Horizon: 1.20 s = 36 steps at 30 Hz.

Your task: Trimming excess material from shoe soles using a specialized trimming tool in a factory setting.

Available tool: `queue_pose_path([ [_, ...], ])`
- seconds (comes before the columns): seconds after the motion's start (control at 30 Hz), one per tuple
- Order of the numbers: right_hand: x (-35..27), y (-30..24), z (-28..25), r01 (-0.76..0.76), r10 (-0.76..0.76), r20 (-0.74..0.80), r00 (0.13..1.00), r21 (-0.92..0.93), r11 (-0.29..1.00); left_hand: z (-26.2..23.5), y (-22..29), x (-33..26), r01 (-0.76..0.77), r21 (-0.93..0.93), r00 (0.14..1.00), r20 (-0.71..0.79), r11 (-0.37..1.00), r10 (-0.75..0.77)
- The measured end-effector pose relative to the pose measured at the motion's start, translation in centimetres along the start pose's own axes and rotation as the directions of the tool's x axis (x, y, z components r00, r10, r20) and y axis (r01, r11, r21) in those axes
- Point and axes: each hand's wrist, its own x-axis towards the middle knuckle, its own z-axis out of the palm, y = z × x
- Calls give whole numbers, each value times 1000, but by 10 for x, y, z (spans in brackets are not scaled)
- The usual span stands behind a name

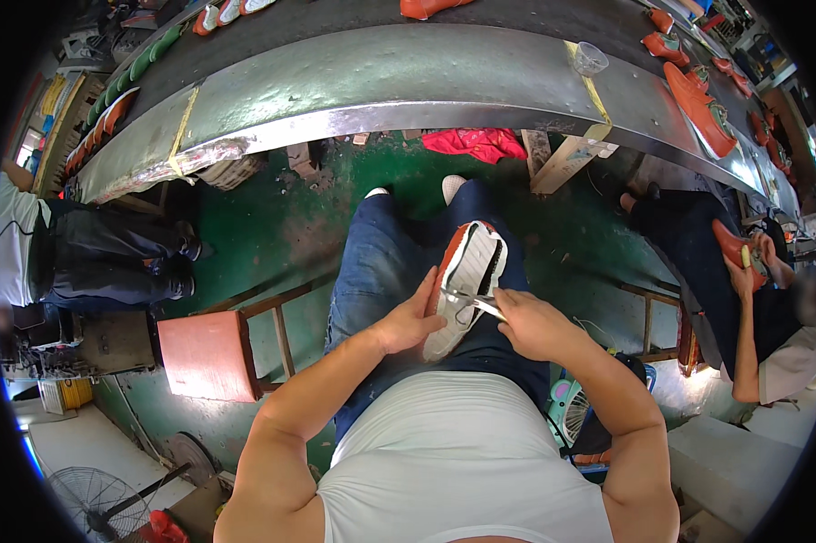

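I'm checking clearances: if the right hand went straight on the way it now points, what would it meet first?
Most likely the white-soled shoe, just ahead of the right hand and the tool it holds. Depth is hard to judge, so whether the tool touches the shoe is unclear.

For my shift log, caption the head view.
Left hand holding a shoe above blue jeans, right hand holding a slim tool across it.

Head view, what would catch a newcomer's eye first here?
First, the red-and-white shoe at the centre, held in the left hand over the blue jeans, while the right hand holds a slim tool against it. Next, the long metal bench stretching across the top, and a bright red cloth beneath it.
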Motion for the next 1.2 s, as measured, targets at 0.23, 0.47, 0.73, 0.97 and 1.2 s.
queue_pose_path([
  [0.23, 25, -17, -8, -137, 126, 395, 910, 0, 991, 18, 15, 17, 107, -513, 916, -283, 852, -286],
  [0.47, 21, 0, -1, -183, 156, 327, 932, 51, 982, 10, -9, 34, 204, 439, 794, -598, 875, 114],
  [0.73, 22, 21, 18, -273, 271, 50, 961, 44, 961, 9, -3, 31, -44, 812, 858, -268, 582, 438],
  [0.97, 38, 29, -34, -457, 356, 303, 884, 398, 795, 8, 33, 35, 79, 904, 983, -140, 420, 117],
  [1.2, 58, 36, 12, -338, 320, 155, 935, 110, 935, 6, 42, 31, 87, 960, 996, -92, 265, 7],
])
